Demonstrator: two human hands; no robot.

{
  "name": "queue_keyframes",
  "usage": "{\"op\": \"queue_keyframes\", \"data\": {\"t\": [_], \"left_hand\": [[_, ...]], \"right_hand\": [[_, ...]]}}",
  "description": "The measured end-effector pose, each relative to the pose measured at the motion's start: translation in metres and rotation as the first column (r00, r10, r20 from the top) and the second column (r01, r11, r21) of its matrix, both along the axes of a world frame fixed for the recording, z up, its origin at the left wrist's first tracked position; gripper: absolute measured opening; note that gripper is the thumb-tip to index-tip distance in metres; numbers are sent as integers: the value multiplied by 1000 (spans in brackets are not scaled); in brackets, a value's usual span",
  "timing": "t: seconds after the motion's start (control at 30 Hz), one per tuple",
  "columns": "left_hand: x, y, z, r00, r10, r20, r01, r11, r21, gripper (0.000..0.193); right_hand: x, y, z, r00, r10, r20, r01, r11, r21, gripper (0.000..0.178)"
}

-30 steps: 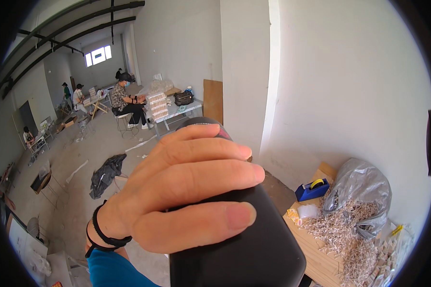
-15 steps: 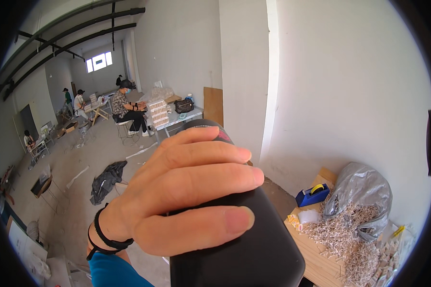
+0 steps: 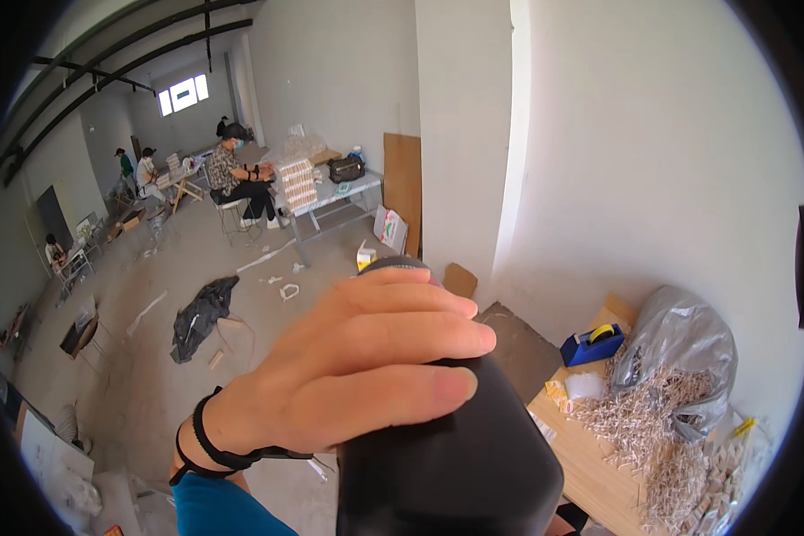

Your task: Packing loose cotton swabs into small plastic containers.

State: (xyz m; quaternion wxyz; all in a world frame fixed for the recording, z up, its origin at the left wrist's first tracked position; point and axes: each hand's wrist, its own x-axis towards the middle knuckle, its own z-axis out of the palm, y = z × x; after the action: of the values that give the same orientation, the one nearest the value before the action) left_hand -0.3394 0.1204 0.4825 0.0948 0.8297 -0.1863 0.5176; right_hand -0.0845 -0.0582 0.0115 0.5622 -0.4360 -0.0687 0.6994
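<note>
Left hand (image 3: 348, 375) is wrapping, fingers flat, over the top of a black rounded box (image 3: 447, 447) held close under the camera; right hand isn't showing. Risk, as I judge it: it's only gripping from above, so the smooth box could be slipping out. On the wooden table (image 3: 590, 456) at right: blue tape dispenser (image 3: 591, 344) near the far edge, grey plastic bag (image 3: 679, 344) beside it, pale shredded filler (image 3: 652, 420) spilling toward the near edge. White carton (image 3: 389, 229) is leaning by the pillar.
</note>
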Motion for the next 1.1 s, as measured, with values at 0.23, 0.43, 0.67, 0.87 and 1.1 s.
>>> {"op": "queue_keyframes", "data": {"t": [0.23, 0.43, 0.67, 0.87, 1.1], "left_hand": [[1, 11, -51, 936, -146, -319, -37, 862, -505, 30], [11, 47, -158, 898, -58, -436, -338, 542, -769, 69], [24, 49, -277, 785, -66, -616, -503, 513, -696, 88], [37, 33, -335, 708, -97, -699, -496, 637, -591, 83], [39, 28, -359, 696, 3, -718, -478, 749, -460, 81]], "right_hand": [[30, -7, 77, 996, -5, 86, -6, 993, 120, 29], [37, 14, 158, 896, -125, 427, 26, 973, 231, 48], [22, 24, 208, 617, -364, 698, -21, 878, 478, 55], [-5, 27, 246, 91, -342, 935, -305, 884, 353, 56], [-17, 42, 230, -89, -363, 927, -554, 792, 257, 64]]}}
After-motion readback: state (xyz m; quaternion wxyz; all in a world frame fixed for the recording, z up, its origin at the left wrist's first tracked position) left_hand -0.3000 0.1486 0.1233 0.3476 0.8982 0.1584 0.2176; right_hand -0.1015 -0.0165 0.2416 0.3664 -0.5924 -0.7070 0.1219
